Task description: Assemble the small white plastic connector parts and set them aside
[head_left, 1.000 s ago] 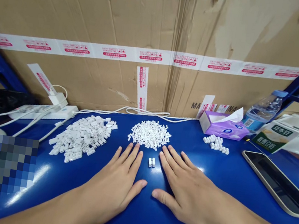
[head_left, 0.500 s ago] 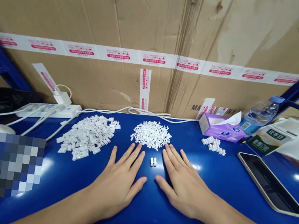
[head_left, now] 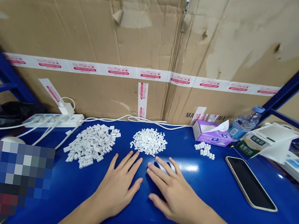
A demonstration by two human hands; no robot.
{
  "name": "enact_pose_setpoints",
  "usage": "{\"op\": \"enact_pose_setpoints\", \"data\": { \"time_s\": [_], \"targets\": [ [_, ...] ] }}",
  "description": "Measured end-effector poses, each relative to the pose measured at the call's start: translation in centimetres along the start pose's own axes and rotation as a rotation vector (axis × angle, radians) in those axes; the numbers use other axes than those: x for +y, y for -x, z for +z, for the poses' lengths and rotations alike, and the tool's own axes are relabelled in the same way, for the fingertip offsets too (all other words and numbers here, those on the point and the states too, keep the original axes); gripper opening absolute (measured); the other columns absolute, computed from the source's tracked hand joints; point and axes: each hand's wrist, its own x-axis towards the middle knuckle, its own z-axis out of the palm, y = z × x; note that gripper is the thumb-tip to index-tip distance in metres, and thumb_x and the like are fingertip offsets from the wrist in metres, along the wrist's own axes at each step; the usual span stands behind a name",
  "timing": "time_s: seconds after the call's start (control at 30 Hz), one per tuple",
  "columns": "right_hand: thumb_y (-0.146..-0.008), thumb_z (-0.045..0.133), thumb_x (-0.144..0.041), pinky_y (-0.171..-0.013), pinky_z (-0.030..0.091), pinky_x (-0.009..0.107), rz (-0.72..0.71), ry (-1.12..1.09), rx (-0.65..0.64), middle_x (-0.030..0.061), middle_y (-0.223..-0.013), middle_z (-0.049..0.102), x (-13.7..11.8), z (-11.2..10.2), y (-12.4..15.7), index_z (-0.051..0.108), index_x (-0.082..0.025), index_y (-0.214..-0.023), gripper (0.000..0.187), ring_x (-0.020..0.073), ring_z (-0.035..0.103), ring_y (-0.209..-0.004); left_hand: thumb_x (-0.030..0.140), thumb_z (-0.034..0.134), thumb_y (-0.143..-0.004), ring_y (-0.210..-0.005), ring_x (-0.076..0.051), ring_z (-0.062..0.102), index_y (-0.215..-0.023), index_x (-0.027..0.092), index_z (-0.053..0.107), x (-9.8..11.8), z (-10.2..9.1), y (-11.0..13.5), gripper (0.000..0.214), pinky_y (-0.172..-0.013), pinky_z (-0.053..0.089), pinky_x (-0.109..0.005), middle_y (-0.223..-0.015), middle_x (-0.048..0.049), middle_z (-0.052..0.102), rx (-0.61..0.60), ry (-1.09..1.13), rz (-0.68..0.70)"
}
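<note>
My left hand (head_left: pixel 118 186) lies flat and open on the blue table (head_left: pixel 207 214), fingers stretched toward the middle pile of small white parts (head_left: pixel 148 141). My right hand (head_left: pixel 171 192) rests beside it with fingers spread, slightly raised over the spot where the two loose white pieces lay; those pieces are hidden under its fingers. A larger pile of white clips (head_left: pixel 91 144) sits to the left of my left hand. A small cluster of white parts (head_left: pixel 204 150) lies farther right. Neither hand visibly holds anything.
A phone (head_left: pixel 250 183) lies face up at the right. Behind it stand a purple tissue pack (head_left: pixel 211 133), a water bottle (head_left: pixel 245 122) and a green-labelled package (head_left: pixel 254 144). A power strip (head_left: pixel 52 120) with white cables sits back left. A cardboard wall (head_left: pixel 148 44) closes the back.
The camera has tilted upward and shifted. My right hand has slid left over the two loose white pieces, covering them. My left hand has stayed flat.
</note>
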Motion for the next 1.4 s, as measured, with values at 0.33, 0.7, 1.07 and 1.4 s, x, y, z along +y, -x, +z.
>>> {"op": "enact_pose_setpoints", "data": {
  "time_s": [0.33,0.7,1.07,1.4],
  "targets": [
    [-0.102,0.045,-0.039,-0.114,0.027,0.069,0.158,0.309,0.12,0.0118,-0.154,0.049,7.5,-1.6,4.0,0.05,-0.019,-0.148,0.05,0.0379,0.035,-0.147,0.044,0.035,-0.106,-0.148,-0.036,0.035,-0.155,0.021,0.04,-0.3,0.5,-0.1,0.054,-0.116,0.026,-0.071,-0.161,-0.0082,0.037,0.025,0.006,-0.002],
    [-0.1,0.049,-0.036,-0.102,0.039,0.061,0.203,0.517,0.275,0.0115,-0.134,0.067,14.4,-3.6,6.1,0.069,-0.022,-0.122,0.033,0.0375,0.052,-0.134,0.04,0.038,-0.104,-0.146,-0.037,0.038,-0.152,0.019,0.045,0.1,0.0,0.1,0.052,-0.113,0.027,-0.073,-0.16,-0.0101,0.04,0.029,0.044,-0.004],
    [-0.095,0.056,-0.032,-0.103,0.04,0.058,0.023,0.314,0.334,0.0128,-0.128,0.068,9.7,-1.3,-2.9,0.071,-0.021,-0.108,0.022,0.0377,0.049,-0.134,0.028,0.054,-0.094,-0.106,-0.036,0.061,-0.108,0.016,0.076,-5.8,-3.1,-0.4,0.029,-0.087,0.048,-0.05,-0.112,-0.0129,0.071,0.282,-0.124,-0.37],
    [-0.094,0.057,-0.029,-0.099,0.042,0.053,0.073,0.216,0.411,0.0132,-0.125,0.067,11.4,-0.3,-7.3,0.072,-0.021,-0.104,0.02,0.0341,0.05,-0.129,0.028,0.055,-0.088,-0.101,-0.037,0.062,-0.109,0.016,0.078,-8.3,-4.3,0.4,0.032,-0.082,0.049,-0.047,-0.111,-0.0135,0.071,0.276,-0.191,-0.535]
  ]
}}
